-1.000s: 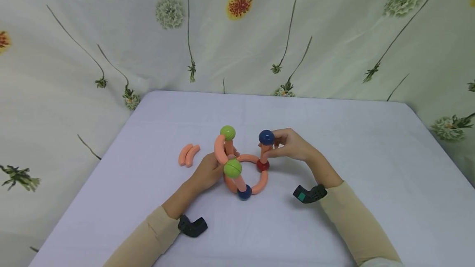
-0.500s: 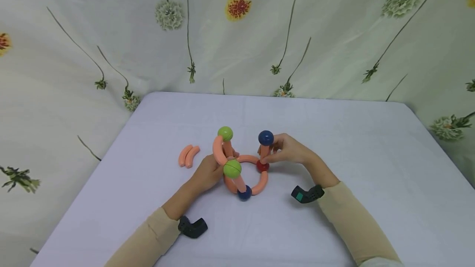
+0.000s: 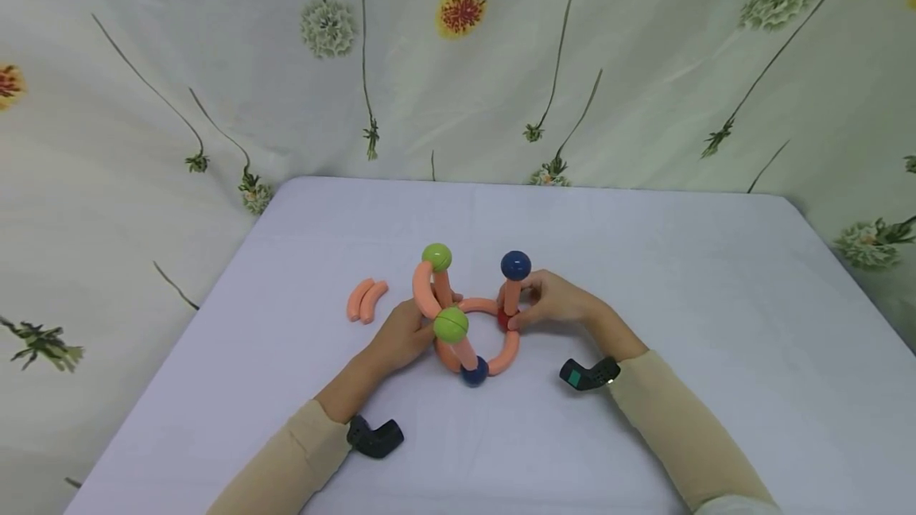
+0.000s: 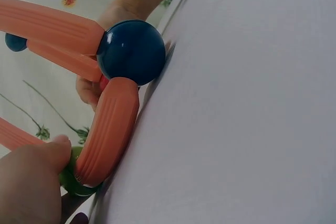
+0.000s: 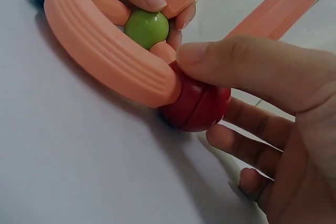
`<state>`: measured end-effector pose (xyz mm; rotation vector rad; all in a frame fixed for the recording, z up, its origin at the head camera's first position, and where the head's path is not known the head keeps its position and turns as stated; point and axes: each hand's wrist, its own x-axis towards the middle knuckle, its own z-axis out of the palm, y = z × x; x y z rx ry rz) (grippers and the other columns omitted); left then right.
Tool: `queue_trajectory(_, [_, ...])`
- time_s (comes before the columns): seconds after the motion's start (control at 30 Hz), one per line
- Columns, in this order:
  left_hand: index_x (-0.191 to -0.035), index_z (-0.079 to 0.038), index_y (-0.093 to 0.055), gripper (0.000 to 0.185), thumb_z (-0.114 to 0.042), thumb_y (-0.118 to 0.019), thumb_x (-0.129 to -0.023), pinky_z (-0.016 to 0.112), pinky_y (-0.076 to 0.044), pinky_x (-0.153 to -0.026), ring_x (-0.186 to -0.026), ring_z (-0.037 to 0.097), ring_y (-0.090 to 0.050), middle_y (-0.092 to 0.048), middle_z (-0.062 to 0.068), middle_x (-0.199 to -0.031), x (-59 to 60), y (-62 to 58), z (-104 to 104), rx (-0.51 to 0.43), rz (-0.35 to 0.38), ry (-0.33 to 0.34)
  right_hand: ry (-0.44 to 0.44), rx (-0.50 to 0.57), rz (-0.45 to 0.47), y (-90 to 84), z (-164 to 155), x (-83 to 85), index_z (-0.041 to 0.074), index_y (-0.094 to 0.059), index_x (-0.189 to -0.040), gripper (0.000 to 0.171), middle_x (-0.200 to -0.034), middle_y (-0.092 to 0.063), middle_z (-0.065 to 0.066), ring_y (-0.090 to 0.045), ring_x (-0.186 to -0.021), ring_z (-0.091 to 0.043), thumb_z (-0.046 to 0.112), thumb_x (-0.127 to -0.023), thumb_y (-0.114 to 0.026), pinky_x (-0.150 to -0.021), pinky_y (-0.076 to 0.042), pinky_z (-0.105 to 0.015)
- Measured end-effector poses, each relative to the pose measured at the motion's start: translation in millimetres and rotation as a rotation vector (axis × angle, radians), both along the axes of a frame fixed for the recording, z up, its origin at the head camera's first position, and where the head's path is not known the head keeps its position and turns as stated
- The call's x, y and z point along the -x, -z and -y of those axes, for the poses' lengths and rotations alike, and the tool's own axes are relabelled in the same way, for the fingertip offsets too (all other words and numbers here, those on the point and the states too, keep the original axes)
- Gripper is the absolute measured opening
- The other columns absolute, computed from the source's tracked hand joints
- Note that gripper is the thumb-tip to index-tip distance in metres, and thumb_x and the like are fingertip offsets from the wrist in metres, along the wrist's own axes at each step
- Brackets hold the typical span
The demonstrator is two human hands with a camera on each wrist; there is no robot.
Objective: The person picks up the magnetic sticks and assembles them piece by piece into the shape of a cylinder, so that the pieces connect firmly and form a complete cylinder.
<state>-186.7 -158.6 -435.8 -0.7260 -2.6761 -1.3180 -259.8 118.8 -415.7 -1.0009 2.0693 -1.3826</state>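
Having slid down from the blue ball, the right hand is pinching the red ball, while the left hand is gripping the ring's green ball.

1. The right hand has sunk from beside the dark blue ball atop the upright orange stick to the stick's foot.
2. Its thumb now presses the red ball at the ring's base on the table; before, its fingers pinched the stick just under the blue ball.
3. The right wrist has dropped closer to the table.
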Motion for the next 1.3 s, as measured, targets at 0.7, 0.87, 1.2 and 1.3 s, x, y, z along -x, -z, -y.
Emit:
queue_trajectory(0.7, [-0.117,-0.014,-0.064,0.043,-0.028,-0.081,-0.081,0.033,-0.053,-0.082,-0.1,0.012,-0.066,-0.068,-0.005,-0.108,0.2,4.8,-0.5,-0.017,-0.059,0.032,0.339,-0.03,-0.069,8.2,-5.7,2.6,0.001,-0.067,-0.107,0.023,-0.093,-0.065,-0.01,-0.056,-0.085,-0.023,0.008,-0.085,-0.072,-0.073,-0.043,-0.031])
queue_trajectory(0.87, [-0.11,-0.017,-0.069,0.031,-0.023,-0.08,-0.082,0.03,-0.05,-0.079,-0.098,0.009,-0.063,-0.068,-0.01,-0.103,0.5,3.7,-0.2,-0.045,-0.081,0.115,0.414,-0.009,-0.057,5.5,-3.7,-0.6,-0.006,-0.066,-0.102,0.023,-0.091,-0.064,-0.019,-0.054,-0.079,-0.02,0.008,-0.085,-0.072,-0.069,-0.042,-0.026])
queue_trajectory(1.2, [-0.106,-0.013,-0.072,0.021,-0.009,-0.074,-0.086,0.031,-0.05,-0.085,-0.1,0.011,-0.063,-0.07,-0.006,-0.104,-2.1,2.0,-3.2,-0.112,-0.084,0.231,0.406,0.07,-0.073,12.6,-3.5,0.9,-0.004,-0.067,-0.094,0.016,-0.078,-0.063,-0.006,-0.055,-0.073,-0.019,0.008,-0.085,-0.073,-0.064,-0.045,-0.022])
queue_trajectory(1.3, [-0.103,-0.013,-0.073,0.018,-0.008,-0.073,-0.086,0.033,-0.051,-0.083,-0.097,0.011,-0.064,-0.071,-0.006,-0.101,-1.6,1.3,-3.0,-0.083,-0.116,0.176,0.399,0.078,-0.075,13.2,-3.5,1.7,-0.004,-0.068,-0.094,0.016,-0.078,-0.063,-0.008,-0.054,-0.072,-0.019,0.008,-0.085,-0.073,-0.063,-0.044,-0.021])
